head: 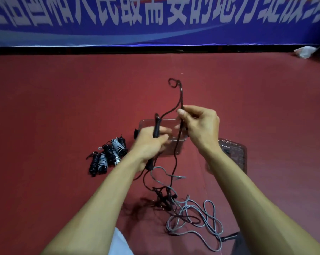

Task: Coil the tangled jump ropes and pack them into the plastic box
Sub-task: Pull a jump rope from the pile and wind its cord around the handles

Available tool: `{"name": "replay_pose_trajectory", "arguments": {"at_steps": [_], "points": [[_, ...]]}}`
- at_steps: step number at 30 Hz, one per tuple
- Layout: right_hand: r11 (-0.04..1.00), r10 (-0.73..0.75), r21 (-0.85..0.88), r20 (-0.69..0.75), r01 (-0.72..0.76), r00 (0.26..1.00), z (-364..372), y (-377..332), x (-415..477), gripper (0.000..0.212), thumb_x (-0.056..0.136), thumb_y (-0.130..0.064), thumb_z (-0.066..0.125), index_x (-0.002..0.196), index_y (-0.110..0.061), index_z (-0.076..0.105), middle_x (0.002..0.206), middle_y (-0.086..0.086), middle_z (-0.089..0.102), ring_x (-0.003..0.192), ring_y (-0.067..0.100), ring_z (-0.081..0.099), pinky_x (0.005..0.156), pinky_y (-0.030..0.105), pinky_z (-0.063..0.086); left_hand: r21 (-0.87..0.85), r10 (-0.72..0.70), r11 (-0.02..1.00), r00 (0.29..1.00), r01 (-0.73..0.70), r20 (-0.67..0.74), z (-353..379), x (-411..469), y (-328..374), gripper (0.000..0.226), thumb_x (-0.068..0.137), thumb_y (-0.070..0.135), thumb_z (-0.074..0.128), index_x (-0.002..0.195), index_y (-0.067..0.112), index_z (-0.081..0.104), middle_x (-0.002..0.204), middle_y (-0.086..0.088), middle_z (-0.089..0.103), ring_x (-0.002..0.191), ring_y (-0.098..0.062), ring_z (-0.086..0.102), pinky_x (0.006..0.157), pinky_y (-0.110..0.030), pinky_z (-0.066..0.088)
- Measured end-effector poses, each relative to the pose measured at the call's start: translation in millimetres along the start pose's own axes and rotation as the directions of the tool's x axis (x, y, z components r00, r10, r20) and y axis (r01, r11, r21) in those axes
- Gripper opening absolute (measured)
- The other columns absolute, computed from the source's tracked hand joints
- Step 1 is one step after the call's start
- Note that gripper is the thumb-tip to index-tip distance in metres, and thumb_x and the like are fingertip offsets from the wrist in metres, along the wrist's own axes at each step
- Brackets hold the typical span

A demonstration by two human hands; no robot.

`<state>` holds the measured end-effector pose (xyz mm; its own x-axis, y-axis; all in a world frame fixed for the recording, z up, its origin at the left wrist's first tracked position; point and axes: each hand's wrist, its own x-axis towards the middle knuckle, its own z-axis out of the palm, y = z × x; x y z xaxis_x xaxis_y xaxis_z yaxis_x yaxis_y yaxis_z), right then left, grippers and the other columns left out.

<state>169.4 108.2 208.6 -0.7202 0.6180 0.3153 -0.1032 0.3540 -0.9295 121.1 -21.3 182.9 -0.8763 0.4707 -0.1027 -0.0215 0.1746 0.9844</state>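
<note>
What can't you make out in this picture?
Head view only:
- Box inside: behind left hand and right hand.
- Left hand's fingertips on the handle: motion blur.
- Lid: partly behind right forearm.
- Banner text: cut by top edge.
- Tangle: which strand belongs to which rope, too thin and crossed.

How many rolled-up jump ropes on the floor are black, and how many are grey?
Black coiled ropes: 3
Grey coiled ropes: 2
Total: 5, lying side by side to the left of the plastic box.

Blue banner (pixel 45 32) hangs behind the red floor (pixel 54 92).
</note>
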Motion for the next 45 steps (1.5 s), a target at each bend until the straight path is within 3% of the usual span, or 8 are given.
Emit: {"name": "replay_pose_trajectory", "arguments": {"at_steps": [6, 11, 18, 24, 31, 36, 41, 45], "points": [[0.899, 0.218, 0.407, -0.100, -0.160, 0.971, -14.1, -8.4, 14.8, 0.006, 0.091, -0.010, 0.066, 0.094, -0.006, 0.070, 0.072, 0.008, 0.069, 0.055, 0.016, 0.069, 0.044, 0.026, 0.052, 0.249, 0.036, 0.964, 0.968, -0.099, 0.248, 13.6, -0.6, -12.1, 0.014, 0.092, 0.020, 0.063, 0.090, 0.026, 0.074, 0.103, -0.005, 0.075, 0.096, -0.017, 0.068, 0.098, -0.044, 0.050], [0.809, 0.346, 0.537, -0.103, -0.241, 0.932, -26.6, -3.9, 19.9, 0.013, 0.092, -0.011, 0.064, 0.098, 0.001, 0.067, 0.076, 0.011, 0.068, 0.056, 0.016, 0.069, 0.042, 0.024, 0.051, 0.187, 0.106, 0.973, 0.983, -0.134, 0.149, 26.2, 0.5, -11.3, 0.015, 0.095, 0.021, 0.062, 0.085, 0.015, 0.072, 0.093, -0.016, 0.072, 0.083, -0.017, 0.068, 0.073, -0.031, 0.060], [0.888, 0.295, 0.390, -0.077, -0.244, 0.952, -35.0, 8.9, 25.3, 0.012, 0.096, -0.009, 0.059, 0.089, -0.002, 0.066, 0.083, 0.013, 0.068, 0.055, 0.017, 0.067, 0.048, 0.025, 0.053, -0.055, 0.077, 0.995, 0.997, -0.078, -0.010, 30.9, 0.0, -3.7, 0.010, 0.095, 0.013, 0.061, 0.089, 0.010, 0.069, 0.084, -0.010, 0.074, 0.079, -0.019, 0.073, 0.067, -0.025, 0.058], [0.949, 0.279, 0.084, 0.216, -0.302, 0.936, -28.6, 9.5, 10.7, 0.022, 0.098, -0.010, 0.053, 0.083, -0.008, 0.068, 0.076, 0.009, 0.070, 0.059, 0.017, 0.066, 0.059, 0.034, 0.058, -0.403, 0.001, 0.912, 0.986, -0.069, -0.167, 23.8, -2.3, 15.7, 0.012, 0.096, 0.010, 0.058, 0.094, 0.001, 0.065, 0.084, -0.013, 0.071, 0.080, -0.028, 0.073, 0.073, -0.036, 0.062], [0.969, 0.243, -0.121, 0.624, -0.216, 0.743, -16.4, 5.4, -7.1, 0.029, 0.102, -0.021, 0.049, 0.083, -0.010, 0.068, 0.062, -0.011, 0.064, 0.056, 0.004, 0.057, 0.069, 0.031, 0.052, -0.792, -0.155, 0.608, 0.970, -0.058, -0.190, 0.5, -1.4, 27.9, 0.012, 0.098, 0.010, 0.055, 0.095, 0.000, 0.059, 0.083, -0.014, 0.070, 0.074, -0.026, 0.074, 0.068, -0.033, 0.062], [0.972, 0.073, -0.229, 0.509, 0.053, 0.858, -1.0, 8.1, -7.4, 0.016, 0.091, -0.019, 0.066, 0.076, -0.020, 0.066, 0.064, -0.007, 0.066, 0.059, 0.010, 0.061, 0.073, 0.042, 0.056, -0.905, -0.186, 0.422, 0.972, -0.054, -0.145, -7.3, -1.0, 25.5, 0.015, 0.098, 0.012, 0.053, 0.098, -0.002, 0.059, 0.090, -0.017, 0.069, 0.076, -0.027, 0.074, 0.072, -0.035, 0.061], [0.952, -0.031, -0.278, 0.323, 0.126, 0.946, 7.6, 3.5, -10.1, 0.011, 0.092, -0.014, 0.062, 0.083, -0.017, 0.068, 0.068, -0.008, 0.066, 0.069, 0.013, 0.062, 0.068, 0.020, 0.051, -0.713, -0.098, 0.689, 0.957, -0.133, -0.273, -6.8, 2.0, 19.4, 0.014, 0.101, 0.011, 0.049, 0.103, 0.000, 0.058, 0.098, -0.016, 0.068, 0.087, -0.024, 0.072, 0.083, -0.034, 0.059], [0.984, -0.040, -0.163, 0.214, 0.076, 0.976, 3.6, 5.2, -5.0, 0.021, 0.092, -0.011, 0.060, 0.078, -0.024, 0.067, 0.069, -0.005, 0.069, 0.070, 0.018, 0.068, 0.074, 0.044, 0.057, -0.326, 0.006, 0.942, 0.974, -0.082, -0.228, -1.4, -1.5, 10.9, 0.018, 0.101, 0.009, 0.050, 0.113, 0.005, 0.062, 0.106, -0.014, 0.070, 0.095, -0.020, 0.071, 0.083, -0.028, 0.058]]}}
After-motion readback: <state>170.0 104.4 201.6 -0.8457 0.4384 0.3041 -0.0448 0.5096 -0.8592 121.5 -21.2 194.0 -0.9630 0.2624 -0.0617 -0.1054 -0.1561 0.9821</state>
